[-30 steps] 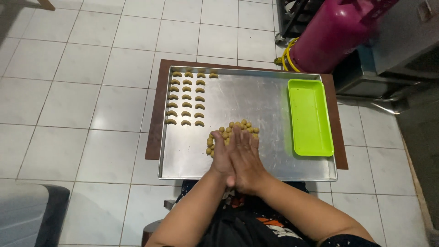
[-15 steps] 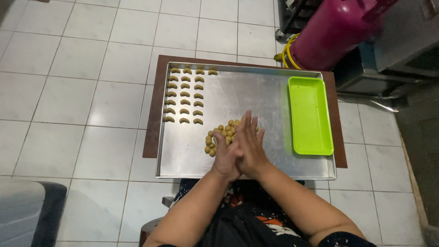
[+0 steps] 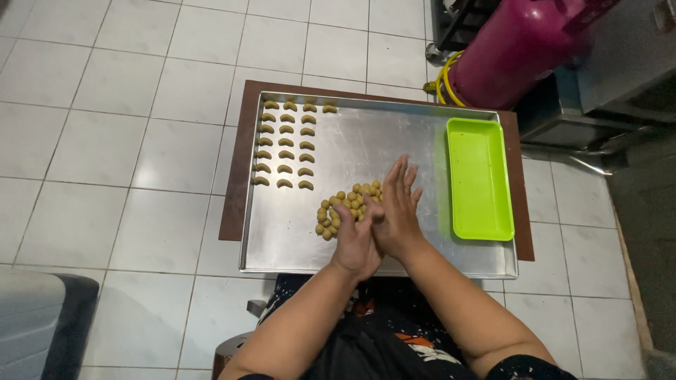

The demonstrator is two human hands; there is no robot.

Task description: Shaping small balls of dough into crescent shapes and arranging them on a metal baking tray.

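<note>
hands: left hand point(image 3: 355, 243) and right hand point(image 3: 398, 211) pressed palm to palm, fingers straight; can't tell what's between
dough balls point(image 3: 345, 207): heaped on tray point(image 3: 394, 144), touching the hands
crescents point(image 3: 285, 144): rows, tray's far-left corner
green dish point(image 3: 480, 179): right side of tray

— Where's the camera looking from?

— There's only one, worn on the person's head. It faces almost straight down past the forearms onto the left hand point(image 3: 355, 243) and right hand point(image 3: 396, 211), pressed together.

— How near?

— Close enough that the hands sit mid-frame, just below centre. The metal baking tray point(image 3: 296, 243) spreads beyond them, with tiled floor point(image 3: 105, 155) around it.
</note>
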